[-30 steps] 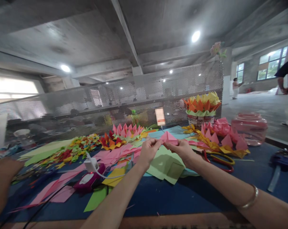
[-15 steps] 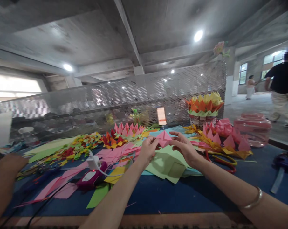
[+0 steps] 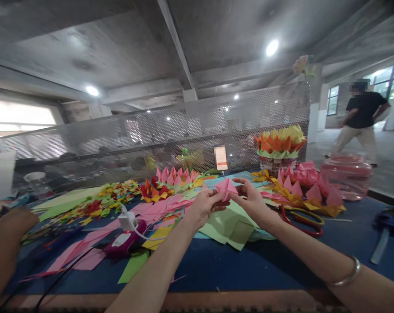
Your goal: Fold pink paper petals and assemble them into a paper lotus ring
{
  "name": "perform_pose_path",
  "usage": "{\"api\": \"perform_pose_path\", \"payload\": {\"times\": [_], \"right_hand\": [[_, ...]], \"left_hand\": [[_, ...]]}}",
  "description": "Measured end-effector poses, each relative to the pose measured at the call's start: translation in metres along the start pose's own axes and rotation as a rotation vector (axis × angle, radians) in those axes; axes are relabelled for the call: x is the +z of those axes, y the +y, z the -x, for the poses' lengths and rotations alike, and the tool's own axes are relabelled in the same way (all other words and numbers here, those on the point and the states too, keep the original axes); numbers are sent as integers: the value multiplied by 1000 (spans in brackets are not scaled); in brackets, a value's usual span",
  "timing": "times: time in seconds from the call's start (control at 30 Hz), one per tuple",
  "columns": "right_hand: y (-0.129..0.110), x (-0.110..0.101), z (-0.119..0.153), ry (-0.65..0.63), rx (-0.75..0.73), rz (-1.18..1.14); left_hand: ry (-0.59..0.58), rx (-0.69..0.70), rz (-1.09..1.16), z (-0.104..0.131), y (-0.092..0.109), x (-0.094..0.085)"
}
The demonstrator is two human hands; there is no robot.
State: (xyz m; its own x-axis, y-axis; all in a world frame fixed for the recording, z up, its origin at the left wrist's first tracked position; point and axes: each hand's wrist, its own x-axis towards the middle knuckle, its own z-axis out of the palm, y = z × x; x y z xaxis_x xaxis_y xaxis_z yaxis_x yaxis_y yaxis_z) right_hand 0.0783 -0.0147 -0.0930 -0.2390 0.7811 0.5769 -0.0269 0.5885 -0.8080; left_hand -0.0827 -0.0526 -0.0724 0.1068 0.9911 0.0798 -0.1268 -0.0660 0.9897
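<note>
Between my two hands is a small folded pink paper piece [image 3: 226, 188], pointed at the top, held above the sheets. My left hand [image 3: 207, 206] pinches its left lower edge between thumb and curled fingers. At its right lower corner, my right hand [image 3: 251, 201] grips it with thumb and fingertips. Beneath them lies a pile of light green paper sheets [image 3: 225, 224]. Left of my hands are loose pink paper strips [image 3: 158, 208]. To the right sit scissors with red and yellow handles [image 3: 303, 221].
A maroon power socket [image 3: 127, 241] with a white charger stands left. Folded pink petals [image 3: 177, 176], a paper flower basket [image 3: 279, 150] and a pink clear jar [image 3: 346, 178] line the back. Another person's arm [image 3: 8, 248] reaches in at left. A person [image 3: 363, 113] walks beyond the table.
The pink paper has turned slightly and risen a little. My left fingers have curled further beneath it, and my right thumb has closed on its corner. The walking person has moved left.
</note>
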Motion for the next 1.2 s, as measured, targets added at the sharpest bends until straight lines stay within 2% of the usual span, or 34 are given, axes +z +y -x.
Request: {"api": "perform_pose_path", "payload": {"times": [0.13,0.3,0.53,0.77,0.93,1.2], "right_hand": [[-8,-3,0,68,-147,159],[-8,-6,-1,-2,-238,337],[-5,-6,-2,-56,-239,381],[-8,-6,0,-43,-195,336],[-8,-5,1,-47,-186,333],[-8,-5,0,-71,-194,308]], "left_hand": [[77,7,-37,0,2,1],[84,29,-122,0,2,4],[40,28,-128,0,1,3],[22,50,-103,-1,-2,-1],[48,28,-60,-4,-4,-3],[-11,-43,48,-1,-1,-3]]}}
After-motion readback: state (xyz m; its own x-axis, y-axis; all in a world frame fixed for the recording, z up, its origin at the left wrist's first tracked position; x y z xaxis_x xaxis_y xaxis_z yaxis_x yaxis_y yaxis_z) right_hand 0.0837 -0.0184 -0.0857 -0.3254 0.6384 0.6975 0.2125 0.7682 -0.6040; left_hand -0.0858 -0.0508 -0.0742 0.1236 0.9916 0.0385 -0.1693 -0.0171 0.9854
